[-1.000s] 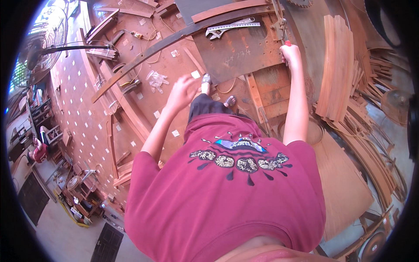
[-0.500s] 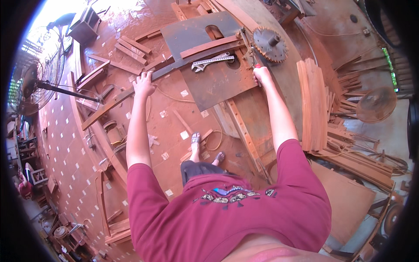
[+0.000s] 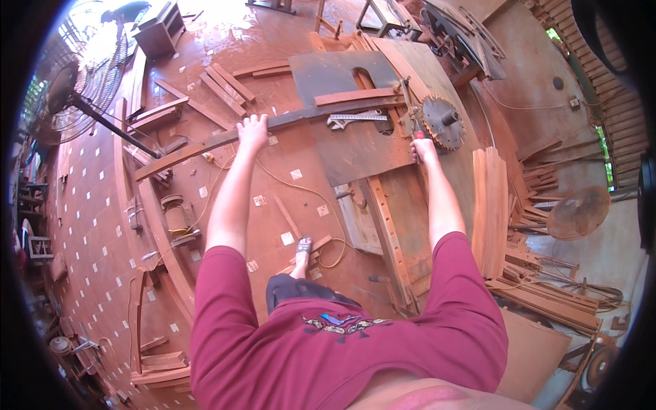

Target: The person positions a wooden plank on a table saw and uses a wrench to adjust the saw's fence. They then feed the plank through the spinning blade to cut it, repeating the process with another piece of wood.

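My left hand [image 3: 253,131] lies over a long wooden bar [image 3: 184,159], its fingers bent across the far edge. The bar runs onto a grey metal saw table [image 3: 372,156], along a reddish wood strip [image 3: 355,96]. At the table's right edge my right hand [image 3: 423,149] is closed round a red handle [image 3: 418,135]; what the handle belongs to is partly hidden by a metal fitting [image 3: 407,96]. A toothed circular saw blade [image 3: 437,130] lies just right of that hand. An adjustable wrench [image 3: 339,121] and a steel rule [image 3: 369,117] rest on the table.
A standing fan [image 3: 85,102] is at the left. Stacked boards [image 3: 489,212] stand right of my right arm. Wood pieces [image 3: 222,89] and a looping cord [image 3: 331,232] lie on the tiled floor. A round disc [image 3: 579,213] is at the far right.
The whole view has shifted, and the table appears further right and lower. Both hands keep their places, the left on the bar and the right at the red handle. One foot has gone from view.
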`<state>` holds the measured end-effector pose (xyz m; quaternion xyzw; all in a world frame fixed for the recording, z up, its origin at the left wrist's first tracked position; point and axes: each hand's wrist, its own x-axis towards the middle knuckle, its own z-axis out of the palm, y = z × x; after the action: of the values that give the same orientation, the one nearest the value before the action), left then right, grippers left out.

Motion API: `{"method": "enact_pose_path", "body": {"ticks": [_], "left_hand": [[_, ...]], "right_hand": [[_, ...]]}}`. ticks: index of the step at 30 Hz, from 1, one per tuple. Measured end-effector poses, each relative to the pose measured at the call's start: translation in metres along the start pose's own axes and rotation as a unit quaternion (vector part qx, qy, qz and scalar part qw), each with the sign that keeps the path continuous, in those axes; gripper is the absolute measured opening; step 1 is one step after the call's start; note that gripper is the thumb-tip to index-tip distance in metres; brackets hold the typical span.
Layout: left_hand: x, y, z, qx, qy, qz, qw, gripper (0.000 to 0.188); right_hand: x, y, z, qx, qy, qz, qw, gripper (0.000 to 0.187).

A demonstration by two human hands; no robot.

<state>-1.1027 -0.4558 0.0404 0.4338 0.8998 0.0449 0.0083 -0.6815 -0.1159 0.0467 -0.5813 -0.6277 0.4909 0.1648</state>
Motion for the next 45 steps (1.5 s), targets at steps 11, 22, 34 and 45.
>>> {"method": "enact_pose_path", "body": {"ticks": [11, 22, 34, 45], "left_hand": [[-0.005, -0.02, -0.013, 0.007, -0.081, -0.063, 0.995, 0.08], [-0.029, -0.03, -0.056, -0.034, -0.08, -0.029, 0.996, 0.051], [0.019, -0.055, -0.063, -0.315, -0.383, 0.029, 0.868, 0.049], [-0.043, -0.001, -0.042, -0.232, -0.28, 0.046, 0.931, 0.039]], "right_hand": [[-0.042, -0.035, 0.007, -0.004, 0.009, 0.017, 1.0, 0.013], [-0.051, -0.052, -0.001, -0.028, 0.015, 0.01, 0.999, 0.019], [-0.038, -0.034, -0.011, -0.002, -0.014, 0.056, 0.998, 0.021], [-0.056, 0.035, -0.053, -0.042, -0.05, 0.029, 0.997, 0.026]]}}
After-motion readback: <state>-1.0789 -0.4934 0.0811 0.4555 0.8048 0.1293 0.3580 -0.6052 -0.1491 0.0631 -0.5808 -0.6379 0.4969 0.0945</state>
